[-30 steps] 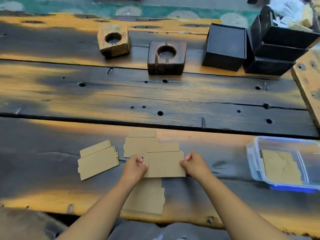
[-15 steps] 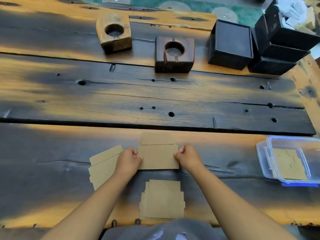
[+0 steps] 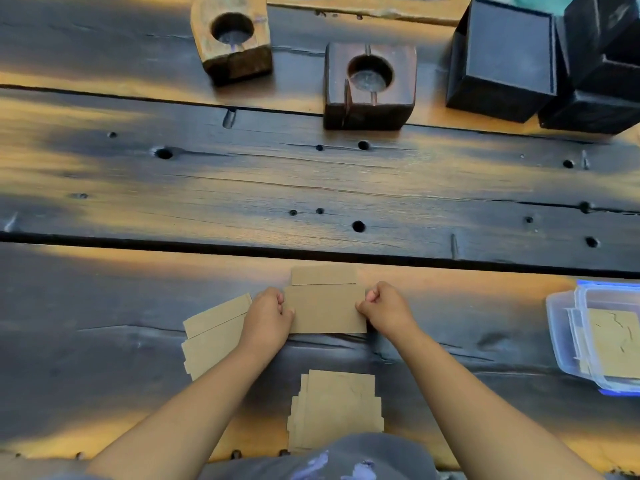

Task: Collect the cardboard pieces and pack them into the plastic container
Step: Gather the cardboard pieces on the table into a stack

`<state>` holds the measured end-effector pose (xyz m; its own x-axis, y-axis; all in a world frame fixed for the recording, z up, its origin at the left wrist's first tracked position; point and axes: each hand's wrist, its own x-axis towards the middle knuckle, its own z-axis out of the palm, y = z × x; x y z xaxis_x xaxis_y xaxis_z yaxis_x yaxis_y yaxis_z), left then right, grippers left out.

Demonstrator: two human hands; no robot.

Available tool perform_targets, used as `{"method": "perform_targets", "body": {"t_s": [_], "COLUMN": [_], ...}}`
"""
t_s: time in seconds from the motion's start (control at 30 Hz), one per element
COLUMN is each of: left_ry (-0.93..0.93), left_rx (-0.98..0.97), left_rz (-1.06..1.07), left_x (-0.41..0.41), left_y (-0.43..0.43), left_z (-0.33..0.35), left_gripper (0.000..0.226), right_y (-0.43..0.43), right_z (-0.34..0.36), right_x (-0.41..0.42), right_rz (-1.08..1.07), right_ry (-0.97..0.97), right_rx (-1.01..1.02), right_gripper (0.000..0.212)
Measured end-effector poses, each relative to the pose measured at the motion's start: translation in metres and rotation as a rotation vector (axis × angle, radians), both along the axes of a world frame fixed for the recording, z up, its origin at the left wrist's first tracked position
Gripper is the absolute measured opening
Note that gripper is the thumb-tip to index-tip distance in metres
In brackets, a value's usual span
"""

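Note:
A stack of brown cardboard pieces (image 3: 325, 308) lies on the near plank of the wooden table. My left hand (image 3: 268, 317) grips its left edge and my right hand (image 3: 384, 308) grips its right edge, both fists closed. Another pile of cardboard (image 3: 211, 336) lies to the left, partly under my left forearm. A third cardboard pile (image 3: 337, 407) lies near the table's front edge between my arms. The clear plastic container (image 3: 562, 337) with a blue-edged rim sits at the right edge and holds several cardboard pieces.
At the back of the table stand a light wooden block with a round hole (image 3: 232, 36), a dark wooden block with a hole (image 3: 370, 85), and black boxes (image 3: 505, 57) at the back right. The planks have gaps and small holes.
Both hands have squeezed the scattered middle pieces into one aligned stack. The view has shifted forward, so the table looks closer and the container sits further right.

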<state>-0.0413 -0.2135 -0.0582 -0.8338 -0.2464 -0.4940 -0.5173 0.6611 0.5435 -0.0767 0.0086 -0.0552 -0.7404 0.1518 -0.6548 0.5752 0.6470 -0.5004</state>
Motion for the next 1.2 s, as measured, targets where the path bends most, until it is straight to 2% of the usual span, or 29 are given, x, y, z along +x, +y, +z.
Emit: {"method": "perform_targets", "body": {"t_s": [0.53, 0.9, 1.07, 1.2], "left_ry": [-0.024, -0.031, -0.027, -0.123], "left_rx": [-0.026, -0.014, -0.013, 0.034], "left_rz": [-0.038, -0.03, 0.002, 0.087], "left_x": [-0.003, -0.001, -0.001, -0.007], "left_y": [-0.001, -0.004, -0.002, 0.005], "left_z": [-0.01, -0.01, -0.009, -0.007], "left_gripper": [0.006, 0.014, 0.012, 0.014], "right_y": [-0.001, 0.001, 0.002, -0.005], "right_z": [-0.012, -0.013, -0.012, -0.011], "right_x": [0.001, 0.005, 0.009, 0.008], "right_rz": [0.011, 0.048, 0.067, 0.031], "right_ry": [-0.019, 0.0, 0.075, 0.07], "right_rx": [0.019, 0.067, 0.092, 0.076], "right_gripper": [0.025, 0.016, 0.015, 0.009]}}
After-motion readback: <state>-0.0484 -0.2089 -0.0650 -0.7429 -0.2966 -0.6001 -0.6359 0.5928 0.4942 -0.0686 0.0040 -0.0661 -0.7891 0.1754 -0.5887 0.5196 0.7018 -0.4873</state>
